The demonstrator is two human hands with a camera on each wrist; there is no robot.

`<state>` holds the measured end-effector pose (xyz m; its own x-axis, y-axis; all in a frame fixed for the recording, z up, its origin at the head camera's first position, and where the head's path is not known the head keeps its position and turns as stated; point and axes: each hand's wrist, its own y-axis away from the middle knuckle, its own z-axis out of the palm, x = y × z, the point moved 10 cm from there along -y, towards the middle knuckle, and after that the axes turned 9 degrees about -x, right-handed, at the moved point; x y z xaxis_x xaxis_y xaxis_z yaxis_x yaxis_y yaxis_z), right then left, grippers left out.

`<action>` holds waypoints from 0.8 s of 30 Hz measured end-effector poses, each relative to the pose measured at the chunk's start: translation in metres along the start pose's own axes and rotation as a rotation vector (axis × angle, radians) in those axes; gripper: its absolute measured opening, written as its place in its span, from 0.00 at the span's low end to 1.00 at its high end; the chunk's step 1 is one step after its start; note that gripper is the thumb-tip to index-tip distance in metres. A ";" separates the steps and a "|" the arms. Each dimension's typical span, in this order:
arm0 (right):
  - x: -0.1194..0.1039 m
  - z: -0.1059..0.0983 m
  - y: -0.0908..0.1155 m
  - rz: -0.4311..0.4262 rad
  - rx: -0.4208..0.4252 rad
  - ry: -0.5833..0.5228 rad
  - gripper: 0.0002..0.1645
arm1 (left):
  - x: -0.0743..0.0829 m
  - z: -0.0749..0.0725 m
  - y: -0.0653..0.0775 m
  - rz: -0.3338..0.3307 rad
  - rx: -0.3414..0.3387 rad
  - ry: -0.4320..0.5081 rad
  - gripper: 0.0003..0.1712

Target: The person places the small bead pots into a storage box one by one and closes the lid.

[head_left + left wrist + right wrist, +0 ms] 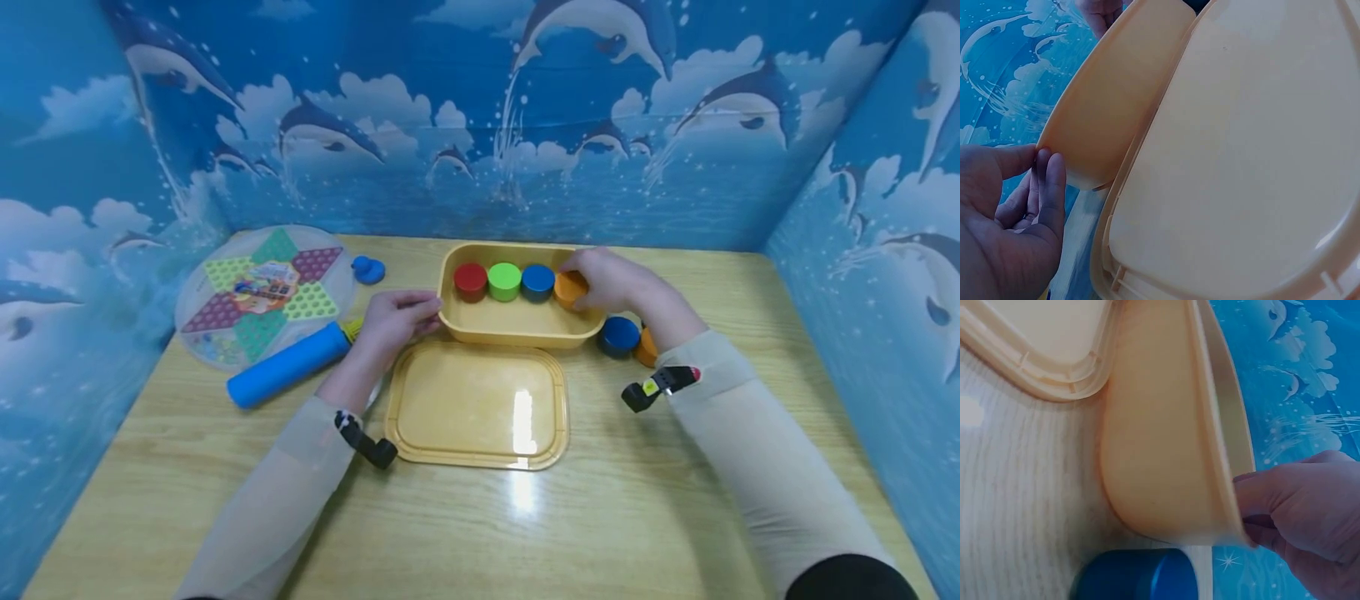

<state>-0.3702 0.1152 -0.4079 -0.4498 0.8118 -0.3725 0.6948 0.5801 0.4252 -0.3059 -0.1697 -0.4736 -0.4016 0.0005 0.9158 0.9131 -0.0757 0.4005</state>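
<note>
A shallow yellow plastic box [517, 334] stands at the back of the table. In it, short round cylinders sit in a row: red [471, 283], green [504, 282], blue [537, 283] and orange [567, 289]. My right hand [611, 282] reaches over the box's right end and grips the orange cylinder; in the right wrist view the box wall hides the fingertips. At the left end, my left hand [1016, 215] pinches the box rim between thumb and fingers. The yellow lid [476, 404] lies flat in front of the box.
Beside the box's right end are another blue cylinder [619, 337] and an orange one [647, 348], partly behind the right forearm. To the left lie a blue tube [288, 365] with a yellow end, a round star-patterned game board [266, 292] and a small blue toy [368, 269].
</note>
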 end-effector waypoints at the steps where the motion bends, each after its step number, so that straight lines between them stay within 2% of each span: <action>1: 0.000 0.002 -0.001 -0.002 -0.005 0.001 0.36 | 0.000 0.000 0.000 -0.001 0.001 0.001 0.18; 9: 0.000 0.004 -0.003 -0.022 0.013 0.028 0.36 | 0.001 0.000 0.001 0.011 0.004 0.006 0.17; 13: 0.002 0.002 -0.001 -0.003 0.027 0.022 0.34 | 0.000 0.000 0.000 0.018 -0.002 0.009 0.18; 24: 0.001 -0.003 0.000 0.012 0.109 0.014 0.31 | 0.003 0.001 0.002 0.021 -0.008 0.010 0.17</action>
<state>-0.3720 0.1164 -0.4054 -0.4485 0.8197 -0.3562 0.7564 0.5604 0.3373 -0.3047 -0.1692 -0.4702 -0.3832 -0.0107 0.9236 0.9208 -0.0836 0.3810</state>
